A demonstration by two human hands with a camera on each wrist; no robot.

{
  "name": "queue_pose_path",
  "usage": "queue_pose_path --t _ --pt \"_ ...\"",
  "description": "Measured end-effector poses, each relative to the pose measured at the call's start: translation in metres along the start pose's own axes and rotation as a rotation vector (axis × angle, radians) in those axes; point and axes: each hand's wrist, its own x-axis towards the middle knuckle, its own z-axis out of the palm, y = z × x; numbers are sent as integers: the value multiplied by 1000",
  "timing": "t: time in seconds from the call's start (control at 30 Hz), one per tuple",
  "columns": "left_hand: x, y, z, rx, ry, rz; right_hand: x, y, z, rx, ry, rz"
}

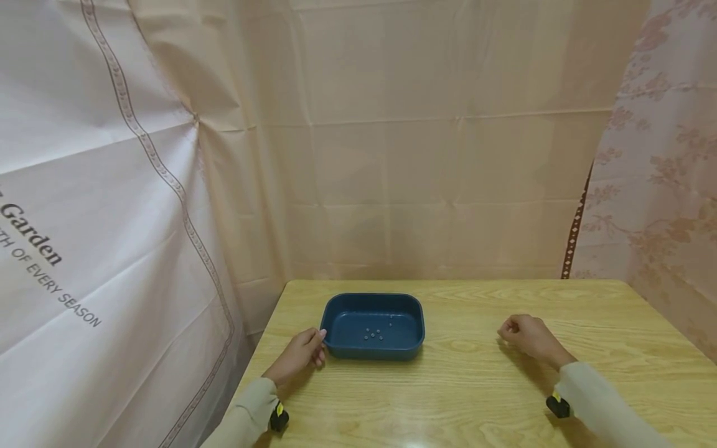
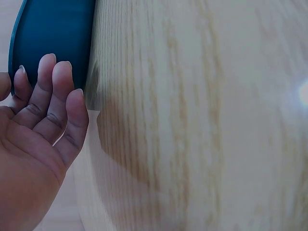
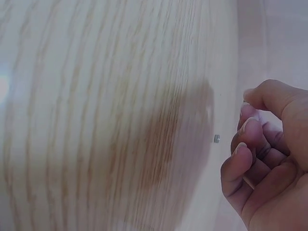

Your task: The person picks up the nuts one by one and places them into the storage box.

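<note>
A dark blue tray (image 1: 373, 354) stands on the table, left of centre. My left hand (image 1: 302, 351) pinches its left rim with thumb and index finger; the other fingers hang loosely curled beside the wall (image 2: 53, 29). Inside the tray lie several small metal nuts (image 1: 373, 335). My right hand (image 1: 529, 336) is over the right part of the table, its thumb tip meeting the index fingertip and its other fingers curled. I see nothing clearly between those tips. Close to them, in the right wrist view, one small metal nut (image 3: 216, 138) appears against the table.
The light wood-grain table (image 1: 448, 398) reaches back to a beige curtain (image 1: 420, 155). A white printed cloth (image 1: 112, 249) hangs along the left, a flowered one (image 1: 661, 186) on the right. Each wrist carries a small black camera (image 1: 558, 406).
</note>
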Motion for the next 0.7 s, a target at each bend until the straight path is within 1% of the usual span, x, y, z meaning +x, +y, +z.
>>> queue_pose_path --t 0.3,0.37,0.47,0.7 --pt "2 -4 0 -14 3 2 0 -9 0 24 -5 -29" --pt "2 -3 1 -15 2 0 1 -10 1 17 5 -26" --pt "1 -2 1 -10 2 -2 2 -13 1 -7 12 -44" --pt "1 0 1 2 2 13 5 -20 2 -23 18 -63"
